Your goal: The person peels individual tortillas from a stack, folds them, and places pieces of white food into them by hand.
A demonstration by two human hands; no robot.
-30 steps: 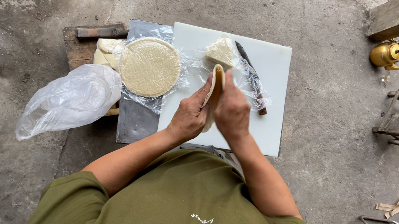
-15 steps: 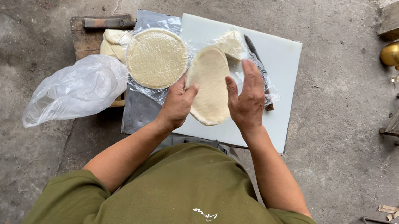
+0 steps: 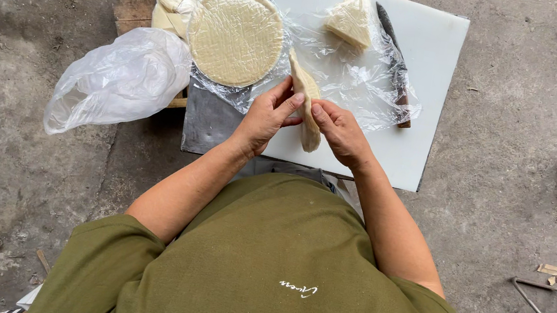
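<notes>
Both hands are up over the near edge of the white rectangular plastic cutting board [image 3: 412, 147], which lies on the concrete floor. Left hand [image 3: 266, 114] and right hand [image 3: 341, 130] each have a pinching grip on one thin pale round pastry wrapper [image 3: 305, 102], held edge-on to the camera and folded or curling between the fingertips, just above the board. Left of it: a round stack of pale wrappers [image 3: 235, 36] on crinkled clear plastic film [image 3: 349, 79], near the hands but not touching them. A folded pale triangular wrapper piece [image 3: 350, 20] lies on the same film at the far side of the board; a dark-handled knife [image 3: 396, 60] lies beside it along the film's right edge. A loose translucent plastic bag [image 3: 117, 77] is on the floor, well left. Judgement: the step looks like mid-fold of a single sheet, thumbs working the crease. Whether anything is inside the fold can't be told. Next move likely needs even fingertip pressure along the edge; a sheet this thin could tear or crack if pulled hard.
</notes>
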